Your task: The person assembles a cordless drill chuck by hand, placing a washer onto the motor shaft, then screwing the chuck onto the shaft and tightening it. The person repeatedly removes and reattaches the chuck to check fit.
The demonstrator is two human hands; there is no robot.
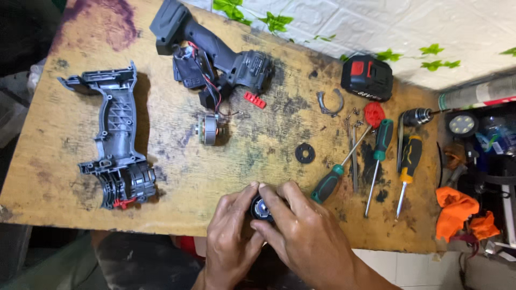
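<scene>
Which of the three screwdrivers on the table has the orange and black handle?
The rightmost screwdriver, lying nearly upright beside the orange cloth; the other two have green handles.

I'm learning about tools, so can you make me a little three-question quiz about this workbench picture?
1. True or false: both hands grip the small round black-and-silver metal part.
2. How many screwdrivers lie right of the hands?
3. The empty grey plastic drill shell lies: A) left B) right C) off the worn wooden table.

Key: 1 true. 2 three: two green-handled, one orange-and-black. 3 A.
</scene>
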